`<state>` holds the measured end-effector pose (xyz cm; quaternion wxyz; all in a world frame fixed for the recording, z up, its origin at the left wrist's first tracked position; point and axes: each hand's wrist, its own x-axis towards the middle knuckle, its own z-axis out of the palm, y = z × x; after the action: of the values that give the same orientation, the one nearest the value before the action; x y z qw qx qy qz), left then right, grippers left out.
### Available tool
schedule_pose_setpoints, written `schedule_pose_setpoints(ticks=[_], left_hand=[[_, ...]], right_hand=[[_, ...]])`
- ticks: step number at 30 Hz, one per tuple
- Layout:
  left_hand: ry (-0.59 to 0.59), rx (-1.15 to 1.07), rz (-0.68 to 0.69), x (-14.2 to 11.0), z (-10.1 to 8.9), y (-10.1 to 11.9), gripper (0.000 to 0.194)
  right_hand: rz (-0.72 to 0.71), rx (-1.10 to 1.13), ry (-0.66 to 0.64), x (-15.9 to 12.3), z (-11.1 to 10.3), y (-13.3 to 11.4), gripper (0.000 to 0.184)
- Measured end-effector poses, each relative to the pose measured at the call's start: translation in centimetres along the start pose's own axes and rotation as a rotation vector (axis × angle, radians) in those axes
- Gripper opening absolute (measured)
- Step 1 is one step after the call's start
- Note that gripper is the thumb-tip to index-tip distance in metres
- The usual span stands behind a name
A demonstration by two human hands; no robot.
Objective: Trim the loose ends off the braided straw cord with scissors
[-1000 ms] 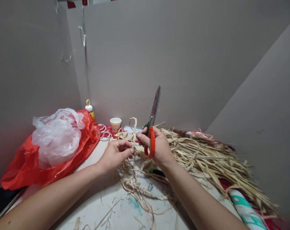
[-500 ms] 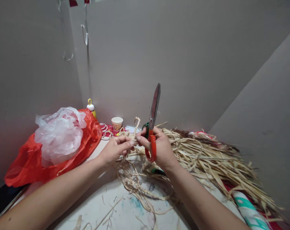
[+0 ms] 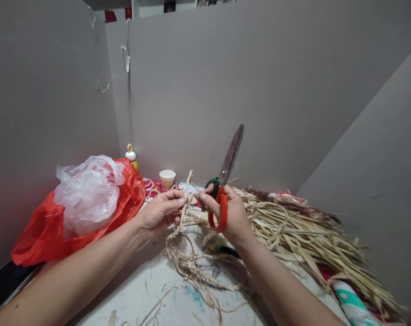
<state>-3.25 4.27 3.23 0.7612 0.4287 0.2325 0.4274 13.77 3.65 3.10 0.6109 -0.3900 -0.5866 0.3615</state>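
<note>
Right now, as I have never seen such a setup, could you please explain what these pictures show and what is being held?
There is no machine here: a person works with two bare hands, and every picture comes from one camera worn on that person's head, looking forward and down. The left hand pinches a braided cord of pale fibre. The right hand holds orange-and-green-handled scissors, blades pointing up. On the pale table, below the hands, lies a loose tangle of cord. To the right is a heap of dry strips; to the left, a red plastic bag with a whitish one on it. Farther back stands a paper cup.
</note>
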Motion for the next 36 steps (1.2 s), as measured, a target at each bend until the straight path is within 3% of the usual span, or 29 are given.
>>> schedule_pose_setpoints(ticks=[4,11,15,22,27,36], left_hand=[[0.002,-0.046,0.013,0.0,-0.3,0.8,0.02],[-0.133,-0.157,0.026,-0.3,-0.8,2.1,0.01],[-0.156,-0.138,0.05,-0.3,-1.2,2.1,0.01],[0.016,-0.07,0.117,-0.3,-0.6,2.1,0.02],[0.105,-0.024,0.173,-0.1,-0.6,1.8,0.026],[0.16,0.083,0.296,0.4,-1.0,1.3,0.025]], right_hand=[[-0.062,-0.17,0.027,0.4,-0.8,1.4,0.03],[-0.377,-0.795,-0.15,0.6,-2.4,4.6,0.024],[-0.523,-1.013,-0.135,0.6,-2.7,4.9,0.027],[-0.688,-1.192,0.056,1.2,-3.7,5.2,0.027],[-0.727,-1.276,0.088,1.5,-4.1,5.3,0.033],[-0.742,-1.346,0.125,1.3,-4.2,5.2,0.035]])
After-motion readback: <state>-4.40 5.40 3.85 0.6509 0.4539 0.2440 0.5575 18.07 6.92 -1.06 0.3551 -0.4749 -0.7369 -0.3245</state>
